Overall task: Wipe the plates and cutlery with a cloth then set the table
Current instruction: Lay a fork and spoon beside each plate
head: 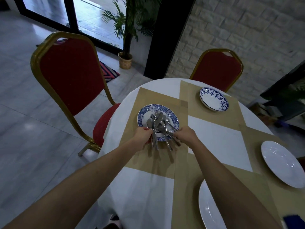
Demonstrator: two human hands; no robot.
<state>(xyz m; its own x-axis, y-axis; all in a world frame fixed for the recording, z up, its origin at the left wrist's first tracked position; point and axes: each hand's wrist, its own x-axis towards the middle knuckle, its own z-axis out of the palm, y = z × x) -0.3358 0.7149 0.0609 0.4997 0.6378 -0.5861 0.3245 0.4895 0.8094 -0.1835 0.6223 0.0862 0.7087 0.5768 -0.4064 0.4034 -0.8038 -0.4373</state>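
Left hand (143,136) and right hand (186,134) each grip handles of silver steel cutlery (156,120) heaped on blue-patterned ceramic plate (144,113); I judge they're dividing it for settings.

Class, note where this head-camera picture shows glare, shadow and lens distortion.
Head view: glare spots on the right white plate; cutlery casts soft shadows toward the viewer on the tan mat; wide-angle distortion bows the frame of the near chair.

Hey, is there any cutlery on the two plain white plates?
No, the nearest white plate and the white plate at right are bare; the cutlery sits on the blue patterned plate.
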